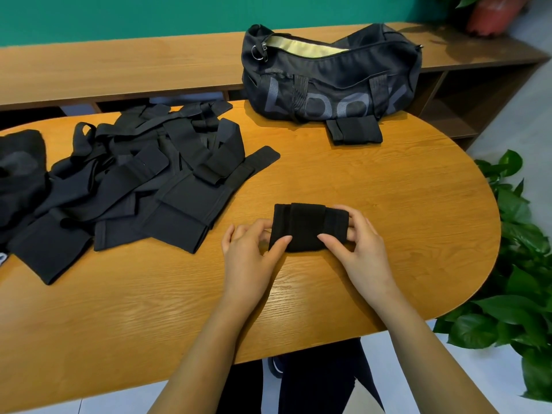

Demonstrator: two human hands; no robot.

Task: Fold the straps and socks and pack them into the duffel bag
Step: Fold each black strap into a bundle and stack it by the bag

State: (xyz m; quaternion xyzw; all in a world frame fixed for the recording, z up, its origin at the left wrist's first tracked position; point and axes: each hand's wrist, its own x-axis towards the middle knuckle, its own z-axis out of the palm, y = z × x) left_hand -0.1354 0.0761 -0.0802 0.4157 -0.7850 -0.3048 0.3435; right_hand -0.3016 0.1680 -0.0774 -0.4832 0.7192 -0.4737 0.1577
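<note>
While your two hands close on the folded strap [304,225], it lies on the wooden table [403,204] in the near middle, just in front of you. Your left hand [251,252] pinches its left end, thumb pressed on the near top edge and fingers curled against the side. Your right hand [360,246] grips the right end the same way, thumb on top and fingers wrapped round the end. To the left, well apart from your hands, a loose pile of black straps [143,174] sprawls over the table. A dark bundle [21,168] sits at the far-left edge; what it is cannot be told. At the far side the duffel bag [328,82] stands with its zip open and pale lining showing. A second folded strap [354,131] lies just beside the bag's near side. A leafy plant [513,264] stands off the table's right end.
</note>
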